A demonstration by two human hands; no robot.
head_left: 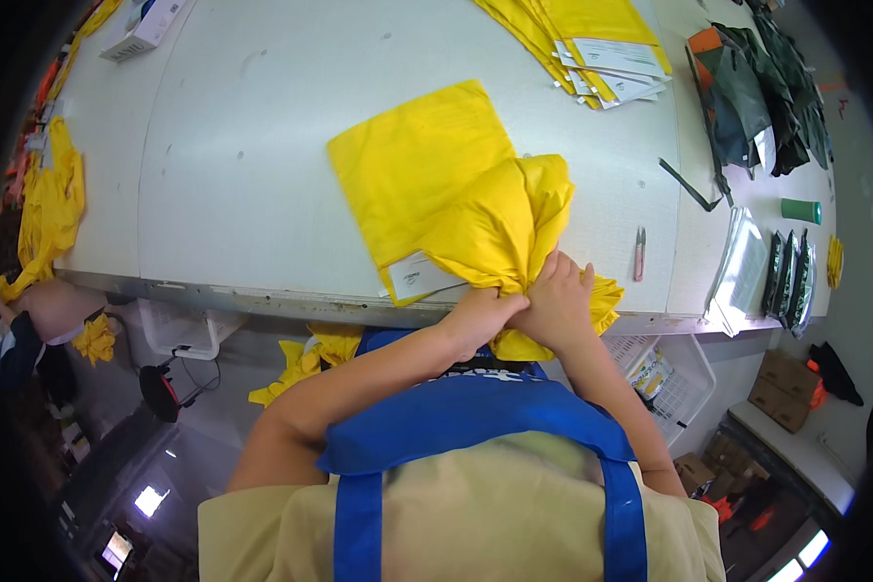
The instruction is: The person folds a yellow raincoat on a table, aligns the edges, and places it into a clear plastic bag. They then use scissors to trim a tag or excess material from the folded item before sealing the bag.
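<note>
Both my hands are closed on a bunched yellow cloth piece (500,218) at the table's front edge. My left hand (483,318) pinches its gathered neck from the left. Wrapped round the same gather from the right is my right hand (561,303). The cloth fans out above my fingers, and a loose end hangs below them beside my blue apron. Behind and partly under it lies a flat, folded yellow cloth (412,145), with a white printed slip (419,275) at its near corner. My fingertips are partly hidden in the folds.
Pink-handled snips (639,254) lie right of my hands. A stack of folded yellow pieces (601,44) sits at the far right, near dark green bags (747,97), a green cylinder (800,210) and clear plastic sleeves (740,262). White crates (179,330) stand below the table. Someone sits at left.
</note>
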